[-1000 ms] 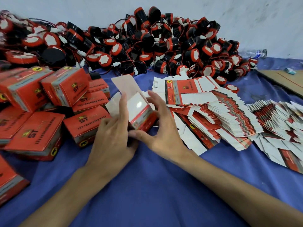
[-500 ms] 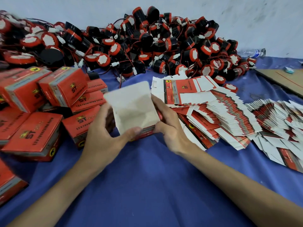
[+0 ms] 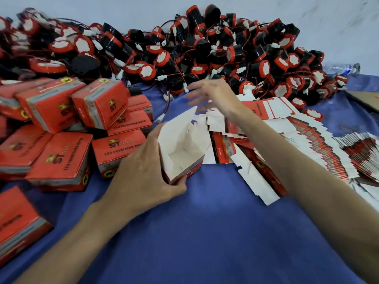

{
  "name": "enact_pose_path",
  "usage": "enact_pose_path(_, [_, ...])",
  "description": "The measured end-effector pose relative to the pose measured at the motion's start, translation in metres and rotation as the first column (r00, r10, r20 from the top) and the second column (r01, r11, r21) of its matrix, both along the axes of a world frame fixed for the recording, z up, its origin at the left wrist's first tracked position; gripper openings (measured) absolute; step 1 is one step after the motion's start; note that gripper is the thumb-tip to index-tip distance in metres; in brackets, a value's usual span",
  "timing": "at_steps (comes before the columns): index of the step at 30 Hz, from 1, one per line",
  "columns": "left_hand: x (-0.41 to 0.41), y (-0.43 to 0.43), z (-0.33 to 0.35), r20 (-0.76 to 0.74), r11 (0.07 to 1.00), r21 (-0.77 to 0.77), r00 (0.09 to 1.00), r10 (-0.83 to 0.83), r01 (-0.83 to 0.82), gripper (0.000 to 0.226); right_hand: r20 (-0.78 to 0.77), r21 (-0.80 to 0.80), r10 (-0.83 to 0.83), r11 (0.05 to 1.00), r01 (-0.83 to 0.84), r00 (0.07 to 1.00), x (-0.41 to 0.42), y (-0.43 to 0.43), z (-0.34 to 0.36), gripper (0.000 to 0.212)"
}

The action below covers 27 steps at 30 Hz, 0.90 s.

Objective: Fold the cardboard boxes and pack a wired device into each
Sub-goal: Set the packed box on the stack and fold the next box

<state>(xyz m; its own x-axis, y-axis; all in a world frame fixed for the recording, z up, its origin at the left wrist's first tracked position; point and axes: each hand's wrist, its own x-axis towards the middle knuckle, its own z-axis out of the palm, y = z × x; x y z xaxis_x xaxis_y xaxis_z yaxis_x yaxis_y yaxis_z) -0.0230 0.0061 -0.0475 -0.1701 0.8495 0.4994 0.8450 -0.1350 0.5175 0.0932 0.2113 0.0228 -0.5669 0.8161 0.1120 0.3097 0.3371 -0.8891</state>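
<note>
My left hand (image 3: 143, 171) grips a folded red cardboard box (image 3: 182, 148) at its near left corner. The box stands on the blue cloth with its top open and its white inside showing empty. My right hand (image 3: 213, 93) is stretched out above the cloth, blurred, fingers spread and holding nothing, just short of the heap of black-and-red wired devices (image 3: 184, 50). Flat unfolded box blanks (image 3: 297, 128) lie fanned out under and to the right of my right forearm.
Closed red boxes (image 3: 61, 128) are piled at the left, one more at the near left edge (image 3: 18, 222). A blue cloth (image 3: 205, 232) covers the table. A plastic bottle (image 3: 342, 68) lies by the wall at the far right, near a brown board (image 3: 367, 101).
My right hand let go of the box and moved up toward the device heap. The box has been turned upright with its open top showing, held now by my left hand alone.
</note>
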Motion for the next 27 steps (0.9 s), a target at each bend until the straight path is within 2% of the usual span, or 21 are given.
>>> enact_pose_path(1, [0.000,0.000,0.000,-0.002,1.000,-0.005,1.000,0.003,-0.003,0.101,0.080,0.137,-0.071,0.989,0.060,0.994,-0.016,0.016,-0.002,0.031])
enact_pose_path(3, [-0.002,0.001,0.000,0.010,1.000,-0.030,1.000,0.007,-0.007,0.099,0.272,0.329,-0.156,0.942,0.061,0.950,-0.048,0.046,-0.007,0.041])
enact_pose_path(5, [-0.004,0.002,0.000,0.040,0.999,-0.048,0.999,0.007,-0.005,0.099,0.444,0.359,-0.170,0.933,-0.001,0.880,-0.073,0.064,-0.017,0.052])
enact_pose_path(7, [-0.005,0.004,-0.002,0.044,1.000,-0.024,0.999,-0.016,0.017,0.097,0.546,0.292,-0.156,0.956,-0.012,0.823,-0.091,0.072,-0.033,0.067])
enact_pose_path(8, [-0.006,0.004,-0.003,0.035,1.000,-0.001,0.999,-0.024,0.024,0.096,0.541,0.274,-0.171,0.961,0.020,0.824,-0.098,0.072,-0.041,0.069])
enact_pose_path(12, [-0.007,0.007,-0.006,-0.004,1.000,0.027,1.000,-0.015,0.015,0.093,0.396,0.370,-0.300,0.917,0.148,0.868,-0.112,0.064,-0.044,0.052])
enact_pose_path(19, [-0.008,0.005,-0.002,0.051,0.999,-0.034,0.998,-0.030,0.032,0.088,0.376,0.547,-0.356,0.831,0.106,0.855,-0.080,0.041,-0.023,0.063])
enact_pose_path(21, [-0.007,0.004,-0.001,0.055,0.999,-0.038,0.998,-0.034,0.036,0.088,0.238,0.448,-0.307,0.877,0.176,0.922,-0.061,0.031,-0.009,0.057])
enact_pose_path(22, [-0.007,0.005,-0.001,0.056,0.999,-0.041,0.998,-0.032,0.034,0.088,0.104,0.291,-0.249,0.933,0.210,0.963,-0.050,0.026,-0.001,0.052])
enact_pose_path(23, [-0.006,0.004,0.000,0.062,0.999,-0.043,0.998,-0.030,0.033,0.088,-0.056,0.061,-0.196,0.978,0.199,0.979,-0.038,0.017,0.007,0.048])
enact_pose_path(24, [-0.005,0.004,0.001,0.074,0.998,-0.044,0.997,-0.035,0.038,0.086,-0.201,-0.176,-0.172,0.975,0.137,0.964,-0.025,0.009,0.013,0.042])
enact_pose_path(25, [-0.006,0.003,0.001,0.090,0.998,-0.045,0.995,-0.045,0.049,0.086,-0.321,-0.370,-0.164,0.928,0.036,0.933,-0.011,-0.001,0.017,0.035])
enact_pose_path(26, [-0.005,0.003,0.002,0.102,0.997,-0.044,0.993,-0.055,0.060,0.086,-0.411,-0.498,-0.153,0.863,-0.081,0.898,0.003,-0.010,0.021,0.028])
enact_pose_path(27, [-0.006,0.002,0.001,0.110,0.997,-0.047,0.992,-0.062,0.067,0.086,-0.480,-0.561,-0.133,0.807,-0.186,0.867,0.016,-0.018,0.023,0.026])
